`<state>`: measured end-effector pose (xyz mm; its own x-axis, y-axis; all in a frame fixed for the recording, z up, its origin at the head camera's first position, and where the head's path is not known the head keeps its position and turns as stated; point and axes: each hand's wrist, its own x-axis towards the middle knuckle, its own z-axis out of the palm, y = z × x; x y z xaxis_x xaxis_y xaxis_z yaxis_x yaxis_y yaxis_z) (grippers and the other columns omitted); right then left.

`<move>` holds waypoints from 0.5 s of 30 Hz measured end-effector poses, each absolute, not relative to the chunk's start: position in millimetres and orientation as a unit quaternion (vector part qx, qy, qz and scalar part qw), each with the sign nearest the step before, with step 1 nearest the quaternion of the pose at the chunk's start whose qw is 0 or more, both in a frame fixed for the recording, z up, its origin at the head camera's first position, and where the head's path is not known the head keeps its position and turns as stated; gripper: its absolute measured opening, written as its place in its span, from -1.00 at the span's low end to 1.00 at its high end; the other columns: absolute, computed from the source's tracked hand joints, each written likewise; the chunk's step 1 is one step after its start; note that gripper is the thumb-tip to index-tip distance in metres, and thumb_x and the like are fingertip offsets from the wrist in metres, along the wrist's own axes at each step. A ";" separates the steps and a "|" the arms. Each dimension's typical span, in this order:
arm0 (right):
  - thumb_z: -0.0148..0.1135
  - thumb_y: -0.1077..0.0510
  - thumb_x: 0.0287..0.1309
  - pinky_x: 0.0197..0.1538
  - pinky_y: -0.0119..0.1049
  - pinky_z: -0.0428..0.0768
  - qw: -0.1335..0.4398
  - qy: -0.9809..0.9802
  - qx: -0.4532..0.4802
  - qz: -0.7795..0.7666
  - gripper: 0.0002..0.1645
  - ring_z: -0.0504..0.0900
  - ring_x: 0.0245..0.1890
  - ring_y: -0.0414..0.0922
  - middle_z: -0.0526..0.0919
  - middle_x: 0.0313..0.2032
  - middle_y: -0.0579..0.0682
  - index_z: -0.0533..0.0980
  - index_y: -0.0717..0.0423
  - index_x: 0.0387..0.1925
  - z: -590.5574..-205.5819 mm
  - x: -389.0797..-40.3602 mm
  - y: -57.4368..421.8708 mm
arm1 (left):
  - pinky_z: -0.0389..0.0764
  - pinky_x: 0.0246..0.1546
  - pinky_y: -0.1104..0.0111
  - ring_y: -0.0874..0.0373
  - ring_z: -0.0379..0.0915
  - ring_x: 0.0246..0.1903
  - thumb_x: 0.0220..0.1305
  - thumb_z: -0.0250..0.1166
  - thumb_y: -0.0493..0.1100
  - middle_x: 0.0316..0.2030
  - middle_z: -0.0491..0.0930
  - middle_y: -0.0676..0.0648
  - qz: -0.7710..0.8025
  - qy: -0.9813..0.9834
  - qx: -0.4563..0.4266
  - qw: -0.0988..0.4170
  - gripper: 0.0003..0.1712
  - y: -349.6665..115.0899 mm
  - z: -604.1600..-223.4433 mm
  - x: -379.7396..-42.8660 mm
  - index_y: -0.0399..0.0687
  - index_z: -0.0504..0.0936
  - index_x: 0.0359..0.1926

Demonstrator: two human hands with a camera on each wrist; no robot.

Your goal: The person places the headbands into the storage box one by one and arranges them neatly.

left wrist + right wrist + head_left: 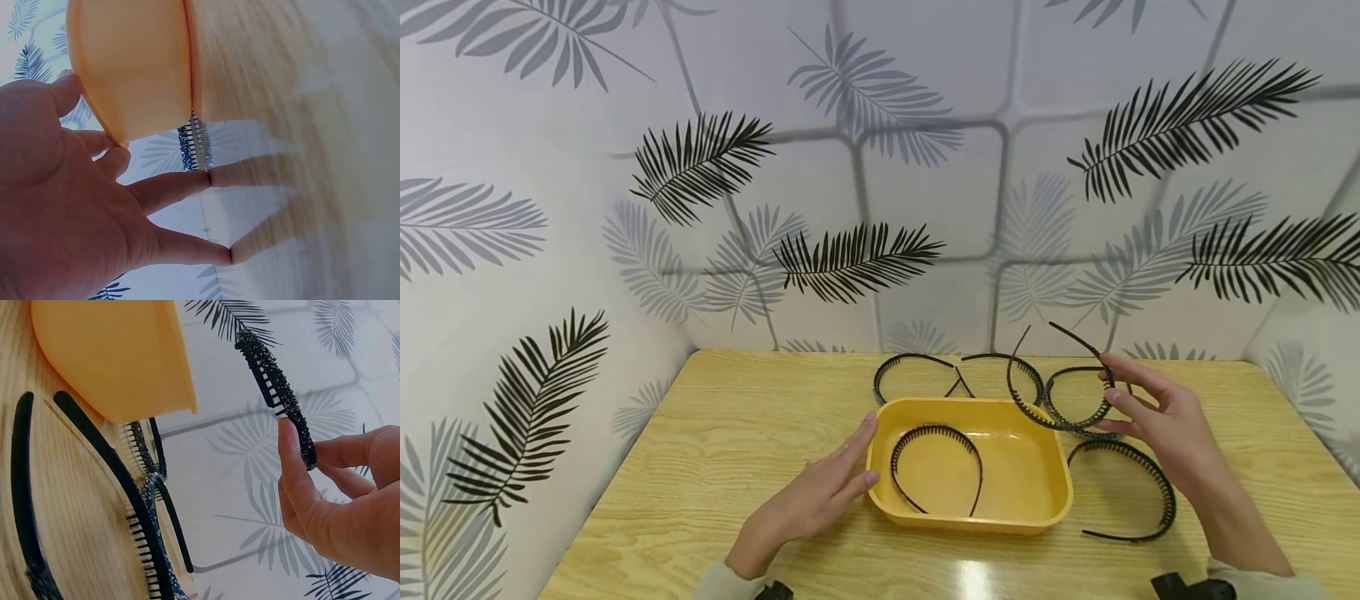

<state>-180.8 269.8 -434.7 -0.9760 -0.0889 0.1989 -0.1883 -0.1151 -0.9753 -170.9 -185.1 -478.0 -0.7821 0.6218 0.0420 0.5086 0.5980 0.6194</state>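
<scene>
Between thumb and fingers my right hand pinches a black toothed headband, raised by the right end of a yellow plastic basin. Its sparkly outer side shows in the right wrist view. My left hand touches the basin's left end with thumb and fingers spread; in the left wrist view two fingertips rest on the table. Inside the basin, toward its left, lies another black headband. The held headband partly hides the ones behind it.
Behind the basin lie several more headbands, one at the back left. Another headband lies right of the basin, below my right hand. The wooden table meets a leaf-patterned wall at the back.
</scene>
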 end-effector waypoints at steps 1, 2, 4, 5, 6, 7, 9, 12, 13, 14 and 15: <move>0.17 0.35 0.45 -0.14 -0.19 0.73 0.030 -0.667 0.106 0.737 -0.38 0.61 0.12 -0.38 0.48 0.16 -0.10 0.34 0.22 0.48 -435.2 -181.1 267.5 | 0.04 0.46 -0.18 0.10 -0.24 0.58 0.67 -0.06 0.07 0.64 -0.29 0.01 0.316 0.889 0.319 0.089 -0.18 -185.1 -478.0 -171.0 -0.02 -0.28 0.66; 0.18 0.33 0.46 -0.13 -0.19 0.73 0.026 -0.670 0.106 0.734 -0.38 0.61 0.11 -0.37 0.49 0.16 -0.10 0.34 0.22 0.48 -435.6 -181.2 265.0 | 0.04 0.46 -0.18 0.10 -0.24 0.58 0.67 -0.06 0.06 0.64 -0.28 0.00 0.316 0.889 0.319 0.087 -0.18 -185.1 -477.9 -171.0 -0.02 -0.27 0.66; 0.18 0.31 0.46 -0.13 -0.17 0.73 0.018 -0.677 0.106 0.728 -0.37 0.62 0.10 -0.35 0.50 0.15 -0.09 0.32 0.22 0.49 -436.4 -181.3 260.2 | 0.04 0.46 -0.20 0.10 -0.23 0.58 0.67 -0.05 0.06 0.64 -0.27 -0.01 0.318 0.889 0.318 0.086 -0.18 -185.0 -477.7 -170.8 -0.02 -0.27 0.66; 0.18 0.30 0.46 -0.13 -0.16 0.73 0.014 -0.680 0.105 0.725 -0.37 0.62 0.09 -0.34 0.51 0.15 -0.09 0.32 0.21 0.50 -436.9 -181.4 257.8 | 0.04 0.45 -0.20 0.10 -0.23 0.58 0.67 -0.05 0.06 0.64 -0.26 -0.03 0.318 0.889 0.319 0.085 -0.18 -185.1 -477.7 -170.8 -0.02 -0.27 0.66; 0.19 0.29 0.47 -0.13 -0.15 0.73 0.011 -0.682 0.105 0.724 -0.36 0.63 0.09 -0.34 0.51 0.15 -0.08 0.32 0.21 0.50 -437.2 -181.3 255.5 | 0.04 0.45 -0.21 0.09 -0.23 0.58 0.67 -0.06 0.06 0.64 -0.25 -0.04 0.319 0.889 0.319 0.084 -0.18 -185.1 -477.6 -170.7 -0.02 -0.27 0.66; 0.19 0.28 0.47 -0.12 -0.15 0.73 0.007 -0.684 0.105 0.722 -0.36 0.63 0.09 -0.34 0.50 0.16 -0.06 0.32 0.20 0.50 -437.6 -181.2 253.3 | 0.04 0.45 -0.22 0.10 -0.23 0.58 0.67 -0.05 0.05 0.64 -0.25 -0.05 0.320 0.888 0.319 0.083 -0.18 -185.0 -477.8 -170.8 -0.02 -0.27 0.66; 0.19 0.27 0.47 -0.11 -0.13 0.73 0.003 -0.690 0.105 0.716 -0.36 0.63 0.09 -0.34 0.49 0.17 -0.03 0.31 0.21 0.50 -438.2 -180.8 249.2 | 0.03 0.46 -0.20 0.11 -0.23 0.58 0.67 -0.05 0.05 0.64 -0.24 -0.05 0.322 0.888 0.318 0.083 -0.18 -185.0 -477.9 -170.9 -0.01 -0.27 0.66; 0.18 0.25 0.48 -0.09 -0.11 0.72 -0.003 -0.701 0.104 0.705 -0.36 0.63 0.10 -0.36 0.46 0.17 0.00 0.30 0.21 0.50 -439.1 -180.3 243.3 | 0.03 0.47 -0.18 0.12 -0.24 0.58 0.67 -0.05 0.05 0.64 -0.24 -0.06 0.323 0.887 0.319 0.084 -0.18 -185.1 -478.4 -170.9 -0.01 -0.28 0.66; 0.18 0.25 0.49 -0.08 -0.11 0.72 -0.003 -0.705 0.105 0.701 -0.36 0.63 0.09 -0.35 0.45 0.17 0.01 0.30 0.22 0.51 -439.5 -180.1 241.4 | 0.03 0.47 -0.18 0.12 -0.24 0.58 0.67 -0.05 0.05 0.64 -0.24 -0.07 0.324 0.887 0.319 0.083 -0.18 -185.1 -478.5 -170.9 -0.01 -0.28 0.66; 0.18 0.25 0.49 -0.08 -0.11 0.72 -0.003 -0.710 0.104 0.697 -0.36 0.64 0.08 -0.34 0.45 0.17 0.00 0.30 0.22 0.50 -439.7 -179.9 239.4 | 0.02 0.47 -0.18 0.11 -0.24 0.58 0.67 -0.05 0.06 0.64 -0.24 -0.07 0.324 0.886 0.320 0.084 -0.18 -185.1 -478.6 -170.9 -0.01 -0.28 0.66; 0.18 0.24 0.49 -0.08 -0.10 0.72 -0.004 -0.711 0.103 0.696 -0.36 0.65 0.06 -0.33 0.45 0.16 0.00 0.30 0.23 0.50 -440.1 -179.6 237.5 | 0.02 0.46 -0.19 0.11 -0.24 0.58 0.67 -0.06 0.07 0.64 -0.24 -0.08 0.323 0.887 0.320 0.085 -0.17 -185.3 -478.6 -170.8 -0.01 -0.29 0.66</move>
<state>-179.6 237.5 -440.1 -0.9789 -0.1510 0.1373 -0.1406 0.0110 -0.9900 -170.8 -185.3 -478.6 -0.7811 0.6219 0.0559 0.5118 0.5864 0.6279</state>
